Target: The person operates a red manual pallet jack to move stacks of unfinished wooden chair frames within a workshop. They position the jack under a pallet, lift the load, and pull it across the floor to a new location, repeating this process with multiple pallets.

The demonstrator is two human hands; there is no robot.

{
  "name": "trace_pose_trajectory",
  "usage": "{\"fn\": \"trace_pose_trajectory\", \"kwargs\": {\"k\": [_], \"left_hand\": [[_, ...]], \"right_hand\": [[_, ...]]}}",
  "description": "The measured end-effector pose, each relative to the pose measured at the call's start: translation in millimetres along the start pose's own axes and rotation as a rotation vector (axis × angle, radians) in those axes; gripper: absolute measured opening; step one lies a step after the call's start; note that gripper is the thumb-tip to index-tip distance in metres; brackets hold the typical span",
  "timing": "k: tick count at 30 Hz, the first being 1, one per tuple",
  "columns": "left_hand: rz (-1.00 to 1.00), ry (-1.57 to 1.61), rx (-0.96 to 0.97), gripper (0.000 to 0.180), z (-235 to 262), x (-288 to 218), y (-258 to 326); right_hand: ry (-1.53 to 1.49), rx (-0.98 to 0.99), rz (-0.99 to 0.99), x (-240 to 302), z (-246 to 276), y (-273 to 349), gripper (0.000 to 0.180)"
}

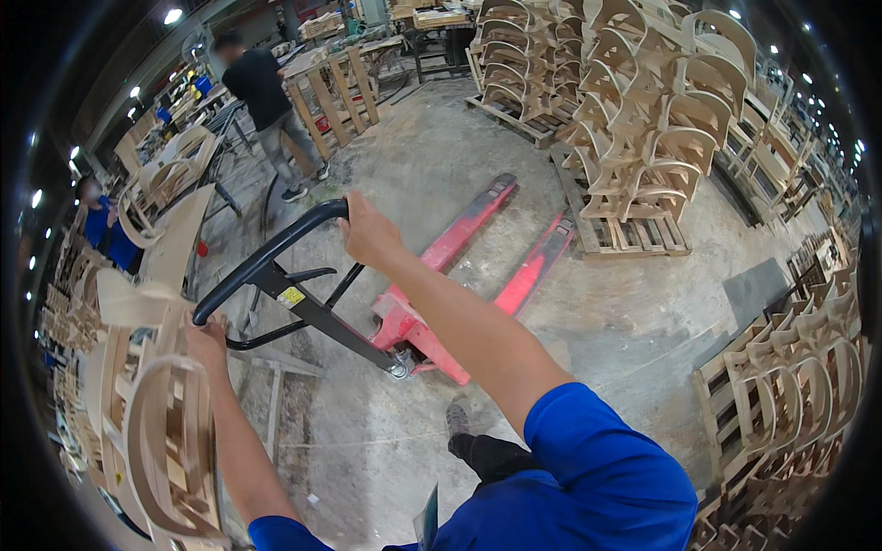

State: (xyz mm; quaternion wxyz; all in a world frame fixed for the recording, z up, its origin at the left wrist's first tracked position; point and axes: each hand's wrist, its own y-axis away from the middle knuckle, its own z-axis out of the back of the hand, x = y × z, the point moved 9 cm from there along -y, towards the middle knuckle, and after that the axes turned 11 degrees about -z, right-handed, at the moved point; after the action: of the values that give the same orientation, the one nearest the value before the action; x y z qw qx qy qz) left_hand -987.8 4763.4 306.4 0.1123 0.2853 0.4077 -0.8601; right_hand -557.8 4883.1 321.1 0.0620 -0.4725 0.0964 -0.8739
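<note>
Both my arms reach forward to the black looped handle [266,253] of a red pallet jack [432,317]. My left hand [206,338] is closed round the handle's near left corner. At its far right corner, my right hand [369,230] grips the bar, fingers partly hidden behind it. A small lever [310,275] sits inside the loop, below the top bar. The jack's two red forks [469,220] point away from me over the concrete floor, with nothing lying on them.
Tall stacks of curved wooden frames [643,119] stand on a wooden pallet [634,237] at far right. More curved frames [790,367] line the near right. Wooden parts [152,404] crowd my left. A person in black [262,96] stands at far left; another in blue [110,234] is further left.
</note>
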Motion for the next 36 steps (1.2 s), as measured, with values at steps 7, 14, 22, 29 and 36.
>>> {"fn": "trace_pose_trajectory", "kwargs": {"k": [7, 14, 22, 29, 36], "left_hand": [[-0.067, 0.041, 0.019, 0.025, -88, 26, -115], [-0.097, 0.083, 0.028, 0.028, -181, 85, -259], [-0.051, 0.167, 0.079, 0.025, -319, 170, -435], [-0.023, 0.384, 0.206, 0.022, -457, 186, -596], [-0.217, 0.632, 0.316, 0.017, -611, 115, -706]], "right_hand": [[0.054, -0.021, -0.107, 1, -64, -158, 0.039], [0.082, -0.020, -0.119, 6, -138, -296, 0.037], [0.003, -0.139, -0.053, 14, -210, -444, 0.036], [0.107, -0.237, -0.093, 19, -255, -557, 0.038], [0.109, -0.373, -0.129, -15, -271, -659, 0.035]]}}
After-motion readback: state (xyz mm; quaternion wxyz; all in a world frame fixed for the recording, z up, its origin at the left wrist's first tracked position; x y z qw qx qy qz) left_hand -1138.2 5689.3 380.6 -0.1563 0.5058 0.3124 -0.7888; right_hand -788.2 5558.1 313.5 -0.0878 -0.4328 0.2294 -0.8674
